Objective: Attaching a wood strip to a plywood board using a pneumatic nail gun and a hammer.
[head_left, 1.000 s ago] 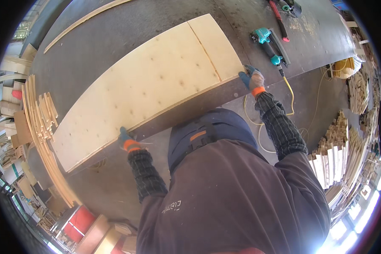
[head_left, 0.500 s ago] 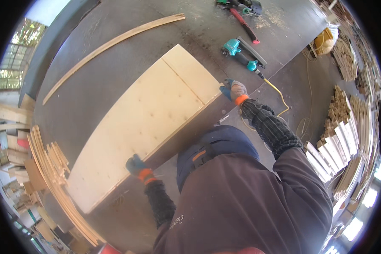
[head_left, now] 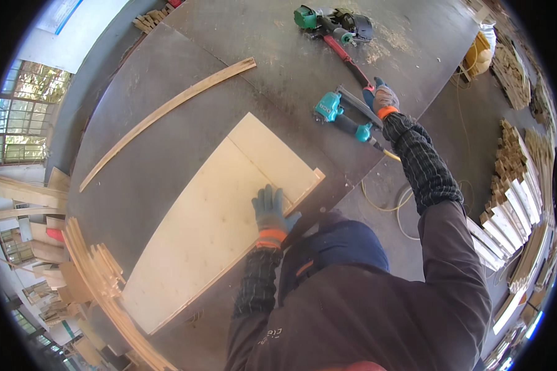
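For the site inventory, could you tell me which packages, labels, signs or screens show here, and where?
Pale sheet with a blue diagonal stripe, perhaps a sign: top left, against the wall beyond the work table; too blurred to be sure.
Yellow bag or package: top right, past the table's edge, with a white top.
No screens visible.

- The right hand (head_left: 385, 99) lies over the teal nail gun (head_left: 343, 119), and the glove hides whether its fingers close on the tool.
- The left hand (head_left: 271, 210) covers part of the plywood panel (head_left: 216, 222); its palm side cannot be seen.
- The panel's near edge disappears behind the person's hood (head_left: 337, 244) and sleeve.
- The yellow hose (head_left: 384, 198) runs behind the right forearm and drops out of sight.
- The second tool (head_left: 334, 25), at the table's far end, is too small to identify.
- The wood stacks (head_left: 520, 185) at the right blur into the rim.
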A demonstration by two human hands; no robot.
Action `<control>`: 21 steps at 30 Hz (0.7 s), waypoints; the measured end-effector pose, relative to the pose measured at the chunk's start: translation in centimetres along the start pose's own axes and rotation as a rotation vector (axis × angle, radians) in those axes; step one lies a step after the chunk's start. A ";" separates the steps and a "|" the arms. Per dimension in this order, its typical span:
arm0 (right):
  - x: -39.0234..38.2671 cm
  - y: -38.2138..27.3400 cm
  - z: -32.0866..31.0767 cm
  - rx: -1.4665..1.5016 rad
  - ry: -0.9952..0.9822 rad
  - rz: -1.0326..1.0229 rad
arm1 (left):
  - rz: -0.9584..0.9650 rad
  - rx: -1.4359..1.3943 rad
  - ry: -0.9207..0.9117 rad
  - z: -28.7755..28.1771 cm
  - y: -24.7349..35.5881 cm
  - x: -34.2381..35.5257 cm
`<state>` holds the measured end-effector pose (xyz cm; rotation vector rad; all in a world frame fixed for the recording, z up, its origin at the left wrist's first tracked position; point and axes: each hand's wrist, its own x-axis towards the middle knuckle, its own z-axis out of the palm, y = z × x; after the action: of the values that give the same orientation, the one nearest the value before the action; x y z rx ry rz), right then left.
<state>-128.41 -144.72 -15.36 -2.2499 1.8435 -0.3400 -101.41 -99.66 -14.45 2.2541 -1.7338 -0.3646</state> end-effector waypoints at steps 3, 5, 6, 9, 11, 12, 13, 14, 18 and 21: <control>5.3 1.2 2.4 -0.056 -0.122 0.024 | -0.013 -0.021 0.051 1.0 -0.2 0.2; 8.0 1.8 4.8 -0.079 -0.039 0.004 | 0.003 -0.006 0.099 1.3 -0.2 0.4; 9.5 1.9 5.8 -0.083 0.003 -0.022 | 0.002 -0.001 0.121 1.3 -0.1 0.6; 11.6 1.6 8.6 -0.111 0.077 -0.039 | -0.006 0.004 0.123 1.2 0.1 1.0; 13.3 0.5 8.5 0.045 -0.176 0.009 | -0.021 -0.001 0.108 1.2 0.1 0.9; 14.1 -0.5 7.9 0.001 -0.282 -0.083 | -0.026 0.000 0.107 1.2 0.1 0.9; 14.6 -1.7 7.2 -0.151 -0.371 -0.133 | -0.028 -0.003 0.102 1.3 0.0 0.8; 14.6 -2.3 5.7 0.173 -0.545 0.060 | -0.025 0.000 0.101 1.3 -0.1 0.6; 5.8 -3.4 -0.8 0.442 -0.269 -0.862 | -0.029 0.013 0.103 2.1 -0.6 0.4; -7.4 -4.3 -4.6 1.026 -0.622 -0.108 | -0.038 0.008 0.091 2.4 -0.9 0.3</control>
<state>-127.21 -136.68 -10.02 -1.4723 0.8917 -0.4095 -101.42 -99.91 -17.04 2.2754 -1.6521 -0.2586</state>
